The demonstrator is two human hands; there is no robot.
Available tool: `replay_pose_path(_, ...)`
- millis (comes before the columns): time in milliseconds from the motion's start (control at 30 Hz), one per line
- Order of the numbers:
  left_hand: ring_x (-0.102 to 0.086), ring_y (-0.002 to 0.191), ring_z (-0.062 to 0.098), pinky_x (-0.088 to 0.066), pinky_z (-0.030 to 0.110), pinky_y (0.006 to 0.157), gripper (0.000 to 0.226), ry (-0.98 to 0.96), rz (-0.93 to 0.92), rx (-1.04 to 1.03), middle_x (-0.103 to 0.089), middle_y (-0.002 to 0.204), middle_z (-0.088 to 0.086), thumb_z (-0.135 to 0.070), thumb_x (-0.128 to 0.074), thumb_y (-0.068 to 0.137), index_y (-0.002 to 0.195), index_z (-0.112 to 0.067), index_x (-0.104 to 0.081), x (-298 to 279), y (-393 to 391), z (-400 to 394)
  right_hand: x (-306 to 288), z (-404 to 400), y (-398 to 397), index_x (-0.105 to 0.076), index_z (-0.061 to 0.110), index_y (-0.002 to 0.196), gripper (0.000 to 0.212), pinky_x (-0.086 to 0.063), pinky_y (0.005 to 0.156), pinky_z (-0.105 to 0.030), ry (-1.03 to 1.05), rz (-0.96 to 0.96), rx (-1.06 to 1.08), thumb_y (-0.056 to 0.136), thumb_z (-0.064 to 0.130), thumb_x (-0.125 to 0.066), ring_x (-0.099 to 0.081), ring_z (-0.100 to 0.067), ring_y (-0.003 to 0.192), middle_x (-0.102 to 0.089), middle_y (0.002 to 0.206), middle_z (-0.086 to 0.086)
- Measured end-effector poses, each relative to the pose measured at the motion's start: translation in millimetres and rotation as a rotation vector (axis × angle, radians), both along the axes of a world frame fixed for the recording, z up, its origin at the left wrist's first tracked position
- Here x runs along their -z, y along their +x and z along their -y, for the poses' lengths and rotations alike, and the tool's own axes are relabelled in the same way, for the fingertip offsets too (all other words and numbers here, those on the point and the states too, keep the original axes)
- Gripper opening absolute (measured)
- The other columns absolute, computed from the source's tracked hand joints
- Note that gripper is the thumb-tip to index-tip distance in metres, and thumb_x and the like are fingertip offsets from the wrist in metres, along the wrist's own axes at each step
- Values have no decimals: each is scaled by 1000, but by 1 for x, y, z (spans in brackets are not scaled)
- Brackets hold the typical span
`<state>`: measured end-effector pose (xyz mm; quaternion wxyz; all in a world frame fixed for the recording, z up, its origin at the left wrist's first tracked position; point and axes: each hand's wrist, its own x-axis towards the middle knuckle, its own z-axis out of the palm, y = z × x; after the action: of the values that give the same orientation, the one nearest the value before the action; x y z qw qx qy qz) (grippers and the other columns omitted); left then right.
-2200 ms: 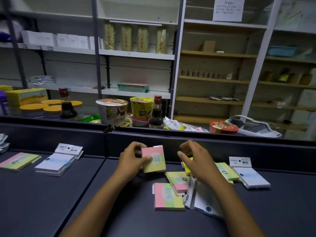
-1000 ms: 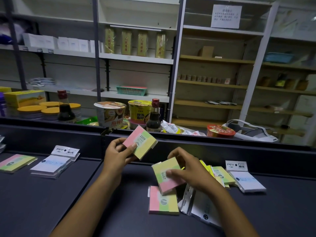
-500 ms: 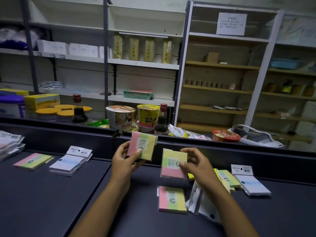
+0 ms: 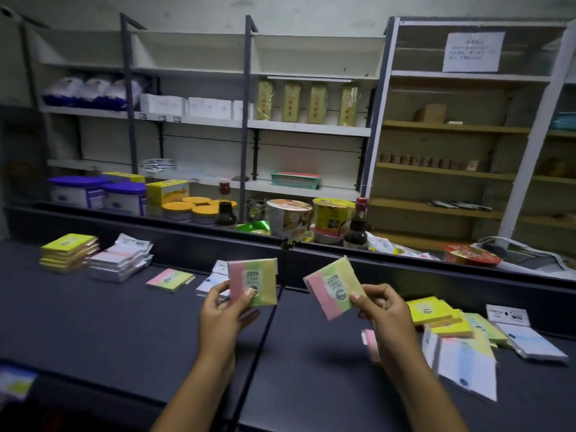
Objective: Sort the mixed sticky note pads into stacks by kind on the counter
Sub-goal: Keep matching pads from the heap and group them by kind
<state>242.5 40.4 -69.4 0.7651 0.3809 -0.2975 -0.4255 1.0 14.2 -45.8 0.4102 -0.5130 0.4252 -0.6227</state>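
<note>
My left hand [image 4: 225,310] grips a pink, green and yellow striped pad [image 4: 253,281] marked 2209, held upright above the dark counter [image 4: 93,322]. My right hand [image 4: 386,310] pinches a second striped pad [image 4: 334,285] of the same kind, tilted. On the left lie a yellow stack [image 4: 68,252], a white packaged stack [image 4: 121,258], one striped pad [image 4: 170,279] and white pads [image 4: 212,280] partly behind my left hand. On the right sits a mixed pile: yellow pads [image 4: 436,314], white packaged pads [image 4: 464,366], a white pad [image 4: 530,338]. A pink pad edge [image 4: 371,341] shows under my right wrist.
A raised dark ledge [image 4: 311,247] runs along the counter's far edge. Behind it stand noodle cups [image 4: 290,218], sauce bottles [image 4: 355,226], tubs [image 4: 124,198] and yellow-lidded jars [image 4: 179,210]. Shelving fills the background. A blurred pad [image 4: 15,381] lies at the near left edge.
Both hands have raised their striped pads higher and slightly apart. The view has swung left, bringing the yellow and white stacks at the counter's left into sight.
</note>
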Motion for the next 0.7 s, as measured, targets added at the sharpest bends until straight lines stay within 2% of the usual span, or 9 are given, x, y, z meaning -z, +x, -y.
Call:
replay_pose_path(167, -72, 82, 22, -58, 27, 64, 29, -22, 91, -41, -74, 102, 14, -1, -70, 85, 109, -13, -59, -11, 73, -37, 0, -25, 67, -57, 3, 96, 17, -55, 79, -35, -2, 5, -19, 87, 4, -71, -69, -30, 91, -72, 97, -20)
replay_pose_path(267, -72, 84, 22, -59, 25, 63, 25, -52, 118, -74, -74, 99, 12, 0, -69, 85, 104, -14, -61, -18, 111, -59, -5, -40, 105, -52, 7, 95, 22, -56, 73, -29, -20, 19, -28, 86, -4, -69, -68, -28, 92, -65, 104, -27)
replay_pose_path(367, -72, 90, 25, -59, 25, 64, 26, -46, 147, -106, -73, 101, 13, 0, -70, 85, 106, -11, -60, -19, 147, -78, -10, -56, 140, -51, 10, 102, 27, -58, 67, -24, -84, -24, -46, 87, -7, -67, -69, -26, 97, -65, 102, -17)
replay_pose_path(500, -71, 92, 26, -60, 25, 63, 29, -33, 188, -147, -72, 102, 14, -1, -71, 84, 110, -8, -58, -18, 185, -96, -15, -75, 179, -52, 20, 113, 39, -58, 68, -22, -143, -118, -89, 87, -4, -68, -69, -7, 93, -65, 107, -5)
replay_pose_path(600, -72, 92, 24, -61, 26, 64, 29, -27, 203, -172, -72, 102, 13, -2, -72, 84, 107, -11, -58, -16, 205, -101, -16, -80, 200, -53, 30, 115, 44, -58, 69, -22, -170, -175, -97, 88, -1, -68, -70, -9, 93, -65, 107, -1)
replay_pose_path(700, -73, 88, 20, -61, 27, 65, 28, -32, 209, -181, -72, 101, 11, -1, -71, 84, 104, -16, -58, -17, 219, -99, -16, -75, 217, -54, 31, 117, 46, -59, 69, -24, -186, -199, -126, 89, -3, -67, -72, -12, 92, -64, 108, -1)
